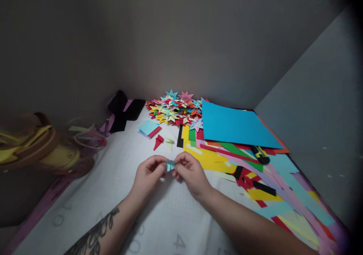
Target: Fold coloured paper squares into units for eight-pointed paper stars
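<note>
Between my two hands is a small folded piece of light blue paper, held just above the white-covered table. My left hand pinches its left end between thumb and fingers. At the right end, my right hand grips it the same way; the fingertips cover both ends. Just beyond the hands lie a red folded paper piece and a pale green folded piece. Behind them rests a small stack of square papers, light blue on top.
Folded paper stars are heaped against the wall. Blue sheets lie at the right, with a yellow-and-black box cutter by their edge. Coloured paper scraps spread along the right side. A clear container stands at the left, near black objects.
</note>
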{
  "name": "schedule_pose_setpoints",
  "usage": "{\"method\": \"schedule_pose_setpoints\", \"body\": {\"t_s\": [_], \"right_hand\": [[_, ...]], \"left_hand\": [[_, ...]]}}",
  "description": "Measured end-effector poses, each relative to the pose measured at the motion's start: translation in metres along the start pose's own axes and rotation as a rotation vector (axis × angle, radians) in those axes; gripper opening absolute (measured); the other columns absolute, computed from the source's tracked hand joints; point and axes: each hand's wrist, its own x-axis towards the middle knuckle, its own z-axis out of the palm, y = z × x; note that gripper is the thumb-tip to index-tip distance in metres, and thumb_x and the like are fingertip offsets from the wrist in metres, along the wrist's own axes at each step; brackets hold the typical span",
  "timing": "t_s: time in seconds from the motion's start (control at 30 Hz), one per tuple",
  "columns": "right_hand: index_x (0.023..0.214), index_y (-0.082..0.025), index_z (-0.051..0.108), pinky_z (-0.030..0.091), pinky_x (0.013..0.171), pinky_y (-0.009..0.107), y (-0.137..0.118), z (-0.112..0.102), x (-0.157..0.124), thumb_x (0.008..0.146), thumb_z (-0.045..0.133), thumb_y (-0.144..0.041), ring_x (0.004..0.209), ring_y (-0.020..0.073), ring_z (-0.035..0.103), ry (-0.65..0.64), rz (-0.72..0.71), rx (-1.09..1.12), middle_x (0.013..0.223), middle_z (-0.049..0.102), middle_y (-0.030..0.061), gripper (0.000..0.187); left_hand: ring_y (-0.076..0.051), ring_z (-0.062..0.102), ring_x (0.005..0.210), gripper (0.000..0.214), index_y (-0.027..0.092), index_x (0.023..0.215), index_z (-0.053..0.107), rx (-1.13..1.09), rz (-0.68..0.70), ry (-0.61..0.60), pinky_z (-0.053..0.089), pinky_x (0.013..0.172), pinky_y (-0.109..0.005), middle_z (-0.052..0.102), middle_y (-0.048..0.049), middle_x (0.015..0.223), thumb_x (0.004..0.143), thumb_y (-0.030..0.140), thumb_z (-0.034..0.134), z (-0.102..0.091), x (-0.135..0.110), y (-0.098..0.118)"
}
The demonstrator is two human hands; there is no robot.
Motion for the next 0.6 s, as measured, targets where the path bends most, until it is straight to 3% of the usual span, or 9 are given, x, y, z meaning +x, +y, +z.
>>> {"method": "schedule_pose_setpoints", "body": {"t_s": [0.23,0.4,0.6], "right_hand": [[0.069,-0.019,0.057,0.041,0.046,0.018,0.004,-0.001,0.0,0.067,0.056,-0.014,0.047,0.0089,0.055,-0.002,-0.082,0.036,0.05,0.059,-0.0045,0.005],[0.065,-0.018,0.062,0.045,0.05,0.021,0.001,-0.005,-0.006,0.067,0.05,-0.011,0.054,0.0113,0.058,-0.024,-0.165,-0.136,0.058,0.064,-0.0005,0.014],[0.064,-0.019,0.061,0.045,0.058,0.024,0.002,-0.01,-0.01,0.069,0.045,-0.005,0.061,0.013,0.057,-0.048,-0.445,-0.415,0.064,0.062,0.0003,0.021]], "left_hand": [[-0.008,0.049,0.052,0.005,0.017,0.069,0.062,-0.144,-0.035,0.004,0.038,0.051,-0.018,0.057,0.0046,0.056,0.07,0.018,0.058,-0.003,0.003,-0.011],[-0.008,0.048,0.053,0.006,0.016,0.071,0.062,-0.136,-0.054,-0.018,0.036,0.052,-0.018,0.058,0.0038,0.057,0.071,0.02,0.057,-0.006,0.004,-0.007],[-0.009,0.051,0.059,0.015,0.015,0.077,0.062,0.034,-0.021,-0.026,0.039,0.056,-0.02,0.06,0.0016,0.066,0.068,0.025,0.066,-0.006,0.002,0.002]]}}
